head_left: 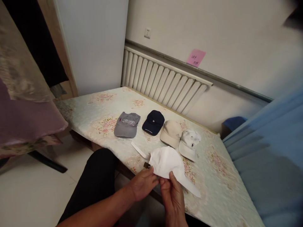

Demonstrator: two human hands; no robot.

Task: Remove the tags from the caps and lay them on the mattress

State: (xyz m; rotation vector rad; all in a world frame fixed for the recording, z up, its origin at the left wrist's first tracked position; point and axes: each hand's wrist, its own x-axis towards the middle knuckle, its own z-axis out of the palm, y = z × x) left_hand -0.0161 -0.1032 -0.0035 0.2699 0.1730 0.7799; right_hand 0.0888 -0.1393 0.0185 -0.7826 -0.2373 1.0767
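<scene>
Cap [167,160], plain white, its strap [139,149] sticking out loose, is nearer the person than the navy cap [153,122]. The left hand [143,184] grips its edge beside the buckle [147,165]; the right hand [174,197] pinches its lower edge. Left of the navy cap lies a grey cap [126,125]; to its right, a beige cap [172,133], then a pale cap [189,144]. Beyond it stands a radiator [163,79].

A white wall socket [147,33] sits at twelve o'clock above a pale ribbed radiator [154,76], with a pink handwritten note [196,57] toward half past one, a blue curtain [267,142] at three, pale floor [44,186] at eight, a mauve cloth [26,115] at nine and dark fabric [39,41] at ten.
</scene>
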